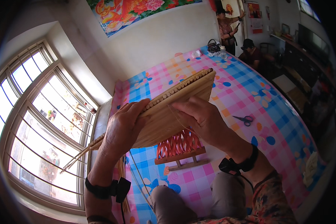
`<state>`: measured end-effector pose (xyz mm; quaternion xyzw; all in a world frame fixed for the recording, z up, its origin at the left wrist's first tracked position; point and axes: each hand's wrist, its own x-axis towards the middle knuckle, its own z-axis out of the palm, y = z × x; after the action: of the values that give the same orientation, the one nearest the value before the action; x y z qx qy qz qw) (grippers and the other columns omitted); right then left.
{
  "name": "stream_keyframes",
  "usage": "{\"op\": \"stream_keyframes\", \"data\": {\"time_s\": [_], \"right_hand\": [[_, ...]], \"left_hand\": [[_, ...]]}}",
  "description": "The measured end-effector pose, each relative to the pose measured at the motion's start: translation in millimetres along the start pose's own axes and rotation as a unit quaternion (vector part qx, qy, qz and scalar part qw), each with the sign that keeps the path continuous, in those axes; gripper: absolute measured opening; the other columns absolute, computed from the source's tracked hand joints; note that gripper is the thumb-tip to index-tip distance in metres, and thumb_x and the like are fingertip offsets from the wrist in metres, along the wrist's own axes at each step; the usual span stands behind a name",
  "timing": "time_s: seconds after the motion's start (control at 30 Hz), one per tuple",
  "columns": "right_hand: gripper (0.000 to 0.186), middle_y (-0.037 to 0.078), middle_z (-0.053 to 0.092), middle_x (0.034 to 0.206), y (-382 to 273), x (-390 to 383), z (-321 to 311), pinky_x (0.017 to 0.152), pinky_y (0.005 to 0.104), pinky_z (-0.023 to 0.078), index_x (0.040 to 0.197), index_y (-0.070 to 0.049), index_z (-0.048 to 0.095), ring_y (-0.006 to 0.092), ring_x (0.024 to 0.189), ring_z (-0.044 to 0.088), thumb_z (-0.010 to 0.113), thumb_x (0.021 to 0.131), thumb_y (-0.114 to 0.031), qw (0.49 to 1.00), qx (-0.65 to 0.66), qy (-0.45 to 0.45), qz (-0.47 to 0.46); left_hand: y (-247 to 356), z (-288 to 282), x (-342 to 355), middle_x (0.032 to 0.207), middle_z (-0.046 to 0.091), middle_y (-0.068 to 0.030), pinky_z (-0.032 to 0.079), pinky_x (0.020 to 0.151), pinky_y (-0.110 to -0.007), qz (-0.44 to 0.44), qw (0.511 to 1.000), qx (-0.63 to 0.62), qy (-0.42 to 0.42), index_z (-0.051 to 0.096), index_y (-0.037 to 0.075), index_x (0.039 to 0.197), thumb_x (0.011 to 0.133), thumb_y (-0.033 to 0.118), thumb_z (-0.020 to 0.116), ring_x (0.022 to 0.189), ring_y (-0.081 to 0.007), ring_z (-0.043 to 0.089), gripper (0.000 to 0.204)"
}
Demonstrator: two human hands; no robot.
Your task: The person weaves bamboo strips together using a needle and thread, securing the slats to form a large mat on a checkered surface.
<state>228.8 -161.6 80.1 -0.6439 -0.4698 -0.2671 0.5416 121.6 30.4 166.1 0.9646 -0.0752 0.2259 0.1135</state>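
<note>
A flat panel of pale stalks (156, 130), laid side by side, is held up tilted before me, its row of round cut ends along the upper edge. My left hand (123, 125) is closed on that edge, thumb on the near face and fingers over the top. Two longer stalks (76, 158) jut out past the panel's lower left end. Against the near face, my right hand (203, 117) is closed in a pinch on a thin thread (181, 121), which loops down below the fingers. Whether a needle is in the pinch cannot be made out.
Below the panel stands a small wooden stool with red straps (177, 147). Dark scissors (244, 120) lie on the checkered sheet (272, 160) to the right. Loose stalks (122, 179) rest by my left knee. A barred window (44, 112) is at left; two people (227, 28) are beyond the far right edge.
</note>
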Motion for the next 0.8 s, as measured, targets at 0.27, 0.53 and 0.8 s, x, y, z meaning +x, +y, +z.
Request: {"op": "stream_keyframes", "data": {"time_s": [0.27,0.53,0.8], "right_hand": [[0.026,0.013,0.059,0.086,-1.1,1.1,-3.9,0.067,0.0409,0.053,0.113,-0.007,0.067,0.0319,0.08,0.063,0.068,0.087,-0.008,0.999,-0.014,-0.03,-0.003],[0.023,0.016,0.063,0.091,-0.1,3.1,-0.1,0.069,0.0413,0.053,0.113,-0.003,0.066,0.0335,0.084,0.064,0.065,0.091,-0.008,0.999,0.011,-0.034,-0.014],[0.023,0.016,0.064,0.093,-2.0,4.6,-4.1,0.072,0.0404,0.053,0.112,-0.001,0.065,0.0341,0.085,0.065,0.066,0.09,-0.008,0.999,0.02,-0.047,-0.013]], "left_hand": [[-0.5,-1.3,0.2,0.113,0.065,-0.0189,0.049,0.094,-0.037,0.006,1.0,-0.004,0.003,0.059,0.001,0.128,0.086,0.009,0.064,0.105,-0.0314,0.065,0.043],[-2.2,-1.3,-2.3,0.114,0.065,-0.0189,0.049,0.093,-0.04,0.005,1.0,-0.006,0.005,0.058,0.002,0.128,0.087,0.009,0.063,0.107,-0.0329,0.064,0.042],[-1.4,1.7,-3.1,0.112,0.065,-0.0194,0.05,0.093,-0.043,0.007,1.0,-0.007,0.007,0.058,0.003,0.126,0.088,0.009,0.063,0.108,-0.0355,0.062,0.04]]}}
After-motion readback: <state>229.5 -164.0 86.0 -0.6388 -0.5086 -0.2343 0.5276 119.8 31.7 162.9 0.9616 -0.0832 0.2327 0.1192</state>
